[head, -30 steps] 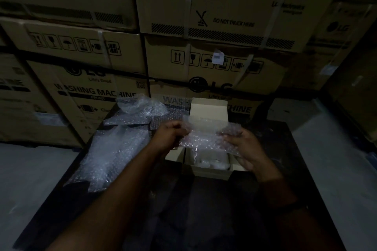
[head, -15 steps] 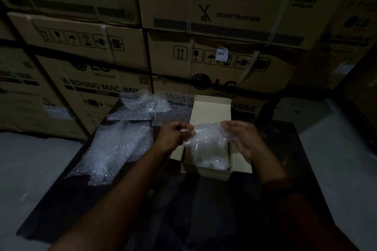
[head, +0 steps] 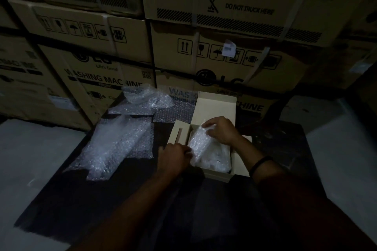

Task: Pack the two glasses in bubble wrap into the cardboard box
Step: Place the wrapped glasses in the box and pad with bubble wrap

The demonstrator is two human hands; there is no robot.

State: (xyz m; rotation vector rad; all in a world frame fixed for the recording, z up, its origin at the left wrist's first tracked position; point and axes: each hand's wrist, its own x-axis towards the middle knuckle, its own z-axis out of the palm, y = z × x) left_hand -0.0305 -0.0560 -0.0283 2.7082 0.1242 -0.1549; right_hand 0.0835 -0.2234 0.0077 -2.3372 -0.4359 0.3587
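Observation:
A small pale cardboard box (head: 216, 176) stands open on the dark table, its lid flap (head: 216, 106) upright at the back. Inside it lies a bundle of bubble wrap (head: 201, 142), tilted along the box's left side, with more white wrapped material (head: 216, 159) beneath it. My left hand (head: 173, 158) pinches the bundle's near end at the box's front left corner. My right hand (head: 221, 130) rests on the bundle's far end, fingers curled over it. The dim light hides any glass inside the wrap.
Loose sheets of bubble wrap (head: 114, 144) lie on the left half of the dark table (head: 102, 199), with a crumpled piece (head: 142, 98) at the back. Large stacked cartons (head: 204, 36) form a wall behind. Pale floor (head: 30, 159) lies on both sides.
The bubble-wrap bundle, held above the box between both hands, has gone down into the box. My left hand dropped to the front left corner; my right moved onto the bundle's far end.

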